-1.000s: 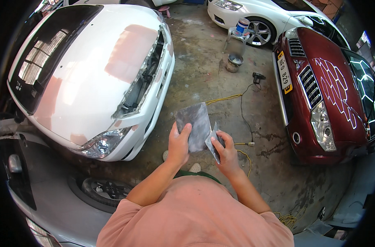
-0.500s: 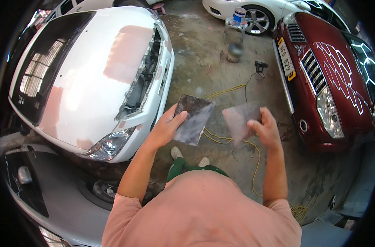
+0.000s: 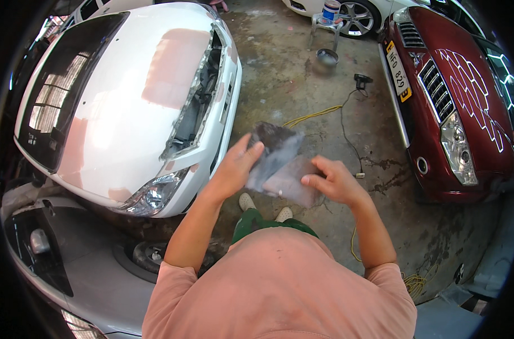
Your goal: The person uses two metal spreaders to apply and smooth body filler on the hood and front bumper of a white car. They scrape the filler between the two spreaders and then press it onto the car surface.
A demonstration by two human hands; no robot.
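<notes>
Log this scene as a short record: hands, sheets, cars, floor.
Left hand: gripping a dark grey sheet
Right hand: pinching a paler sheet
Sheets: overlapping in view, blurred; contact unclear
Left side: white car with pinkish patches on its hood
Right side: dark red car
Floor: yellow cord, black corded tool

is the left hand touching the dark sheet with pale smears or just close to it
Touching. The head view shows it: the left hand grips the dark sheet along its left edge, thumb lying over its face.
</notes>
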